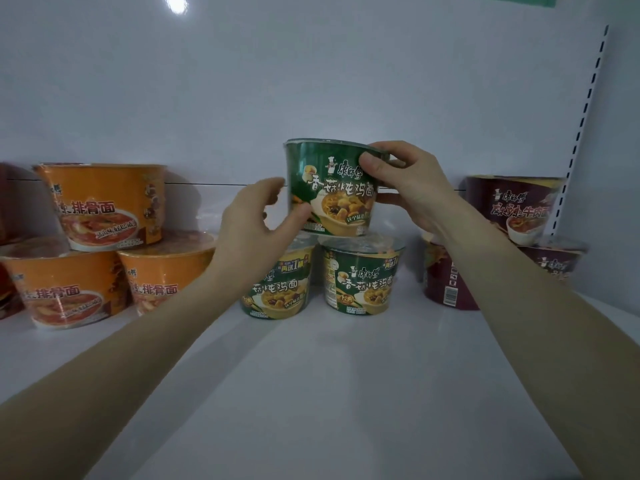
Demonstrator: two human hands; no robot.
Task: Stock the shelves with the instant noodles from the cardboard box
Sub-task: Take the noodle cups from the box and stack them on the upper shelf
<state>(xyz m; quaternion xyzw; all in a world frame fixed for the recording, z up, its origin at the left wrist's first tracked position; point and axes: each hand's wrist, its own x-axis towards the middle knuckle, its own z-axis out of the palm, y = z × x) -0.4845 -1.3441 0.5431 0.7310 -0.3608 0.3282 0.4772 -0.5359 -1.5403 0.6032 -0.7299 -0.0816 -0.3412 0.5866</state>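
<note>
A green instant noodle bowl [329, 192] sits on top of two other green bowls [360, 278] at the middle of the white shelf [346, 375]. My right hand [412, 188] grips its upper right rim and side. On the bowl's lower left side my left hand [256, 223] rests with its thumb and fingers curled against the wall. The left lower green bowl [277, 289] is partly hidden behind my left wrist. The cardboard box is out of view.
Three orange noodle bowls [100, 206] are stacked as a pyramid at the left. Dark purple-red bowls [519, 209] are stacked at the right, next to the slotted shelf upright [585, 109]. The white back panel stands close behind all stacks.
</note>
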